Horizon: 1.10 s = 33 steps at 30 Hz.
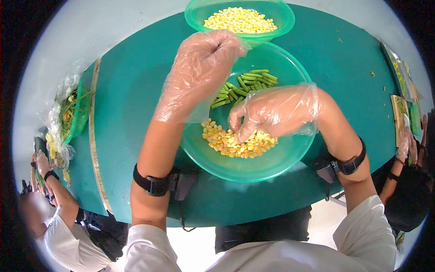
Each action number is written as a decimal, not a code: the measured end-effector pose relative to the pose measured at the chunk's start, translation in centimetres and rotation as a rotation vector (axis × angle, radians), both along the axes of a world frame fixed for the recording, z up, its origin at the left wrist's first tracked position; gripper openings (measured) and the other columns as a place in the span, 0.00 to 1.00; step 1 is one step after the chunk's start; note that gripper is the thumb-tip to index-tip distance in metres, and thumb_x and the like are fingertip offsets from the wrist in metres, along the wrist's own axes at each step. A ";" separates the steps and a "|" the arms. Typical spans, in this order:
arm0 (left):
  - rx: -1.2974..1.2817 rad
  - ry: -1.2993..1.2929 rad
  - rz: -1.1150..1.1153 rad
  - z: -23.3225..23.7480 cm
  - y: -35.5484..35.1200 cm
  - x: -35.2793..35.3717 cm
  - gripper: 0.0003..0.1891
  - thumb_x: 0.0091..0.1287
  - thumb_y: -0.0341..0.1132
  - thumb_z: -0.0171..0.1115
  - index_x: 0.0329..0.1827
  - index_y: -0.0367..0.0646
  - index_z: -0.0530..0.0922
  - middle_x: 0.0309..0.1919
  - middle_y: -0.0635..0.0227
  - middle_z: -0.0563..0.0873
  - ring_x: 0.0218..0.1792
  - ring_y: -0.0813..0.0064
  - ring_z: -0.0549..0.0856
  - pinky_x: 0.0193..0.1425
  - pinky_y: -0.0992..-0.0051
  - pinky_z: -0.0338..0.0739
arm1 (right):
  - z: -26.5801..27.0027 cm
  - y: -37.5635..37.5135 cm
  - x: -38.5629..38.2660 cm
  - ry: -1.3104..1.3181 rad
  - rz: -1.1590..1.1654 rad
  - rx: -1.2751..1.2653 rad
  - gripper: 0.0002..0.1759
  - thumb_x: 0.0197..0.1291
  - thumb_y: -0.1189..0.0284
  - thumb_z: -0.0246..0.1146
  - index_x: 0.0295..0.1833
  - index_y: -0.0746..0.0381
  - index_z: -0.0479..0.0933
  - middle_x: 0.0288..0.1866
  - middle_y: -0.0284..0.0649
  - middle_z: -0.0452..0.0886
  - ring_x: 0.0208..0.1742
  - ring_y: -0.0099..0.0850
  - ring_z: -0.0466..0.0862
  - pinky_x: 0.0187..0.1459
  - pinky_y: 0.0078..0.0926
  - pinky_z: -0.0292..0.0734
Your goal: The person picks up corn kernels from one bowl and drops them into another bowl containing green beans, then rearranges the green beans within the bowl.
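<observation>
Both hands wear clear plastic gloves. My left hand (206,61) is closed, over the far left part of the near green bowl (247,172), just in front of the far green bowl (195,18). Whatever its curled fingers hold is hidden. Inside the near bowl, my right hand (281,111) bends down with thumb and fingers drawn together at the yellow corn kernels (253,147). Its fingertips touch the kernels. Cut green bean pieces (253,81) lie behind the corn in the same bowl, partly covered by my hands.
More corn kernels (240,20) fill the far bowl. The green table (131,104) has a pale strip (96,136) on its left. Beyond it stands a green basket (81,113) with vegetable stems. Other people work at both sides, and cutting boards (401,115) lie at right.
</observation>
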<state>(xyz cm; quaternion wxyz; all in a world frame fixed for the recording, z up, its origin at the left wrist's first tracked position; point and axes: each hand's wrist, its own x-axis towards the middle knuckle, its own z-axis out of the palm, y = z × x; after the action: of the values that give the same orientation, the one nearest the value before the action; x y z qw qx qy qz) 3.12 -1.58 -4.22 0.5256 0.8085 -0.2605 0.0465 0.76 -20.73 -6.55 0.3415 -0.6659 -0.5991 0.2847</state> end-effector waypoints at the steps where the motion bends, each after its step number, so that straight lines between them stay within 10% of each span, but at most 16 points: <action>1: 0.001 0.007 0.005 0.0 0.0 0.0 0.14 0.75 0.35 0.53 0.34 0.38 0.84 0.23 0.75 0.75 0.27 0.84 0.72 0.32 0.77 0.66 | 0.1 0.0 0.0 0.019 -0.020 -0.002 0.21 0.48 0.85 0.59 0.48 0.66 0.88 0.46 0.57 0.86 0.53 0.52 0.85 0.56 0.45 0.79; 24: -0.002 0.039 -0.043 0.2 -0.2 -0.3 0.13 0.74 0.34 0.55 0.34 0.39 0.83 0.24 0.78 0.74 0.28 0.85 0.70 0.32 0.78 0.64 | -0.1 -0.3 0.4 -0.028 -0.134 -0.118 0.06 0.50 0.75 0.69 0.32 0.65 0.88 0.29 0.52 0.87 0.32 0.48 0.88 0.38 0.46 0.80; 33: 0.285 0.565 -0.459 1.4 0.4 -1.0 0.14 0.69 0.39 0.61 0.33 0.35 0.83 0.26 0.71 0.84 0.32 0.79 0.82 0.40 0.75 0.78 | 0.5 -0.8 0.3 0.338 0.010 -0.114 0.10 0.51 0.79 0.67 0.38 0.62 0.92 0.38 0.41 0.92 0.40 0.33 0.89 0.44 0.29 0.81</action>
<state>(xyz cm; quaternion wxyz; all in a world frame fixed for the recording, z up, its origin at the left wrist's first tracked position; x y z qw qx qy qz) 2.09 -1.17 -2.83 0.4560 0.7751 -0.2835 -0.3331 1.06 -21.57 -6.07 0.3973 -0.6241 -0.5193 0.4277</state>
